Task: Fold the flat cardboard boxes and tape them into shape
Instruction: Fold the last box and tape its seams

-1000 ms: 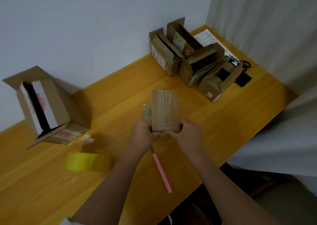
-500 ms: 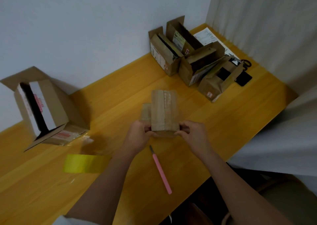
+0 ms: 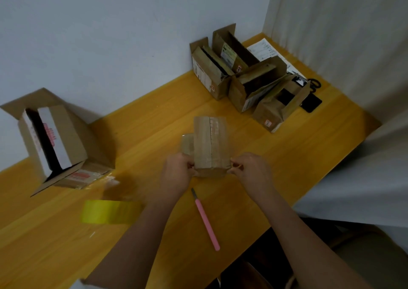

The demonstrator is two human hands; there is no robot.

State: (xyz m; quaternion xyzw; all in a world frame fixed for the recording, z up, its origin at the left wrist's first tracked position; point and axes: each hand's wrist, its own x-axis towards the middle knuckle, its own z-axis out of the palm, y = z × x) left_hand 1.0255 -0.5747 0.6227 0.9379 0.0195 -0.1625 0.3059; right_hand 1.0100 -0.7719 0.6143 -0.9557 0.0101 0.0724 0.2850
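1. Both forearms reach forward from the bottom edge and angle in toward each other over the yellow wooden desk (image 3: 276, 156).
2. The left hand (image 3: 176, 174) grips the lower left edge of a small cardboard box (image 3: 209, 145), fingers curled against its side.
3. The right hand (image 3: 251, 171) pinches the box's lower right edge, with thumb and fingertips bunched at the corner.
4. The box is held between the two hands at the middle of the desk, its taped seam facing up and a small flap sticking out on its left side.
5. A pink knife (image 3: 206, 220) lies on the desk just below the hands, between the forearms.
6. A yellow tape roll (image 3: 110, 211) sits to the left of the left forearm.
7. A larger open box (image 3: 55, 138) leans near the wall at the left; a cluster of folded boxes (image 3: 247, 79) stands at the far right corner.
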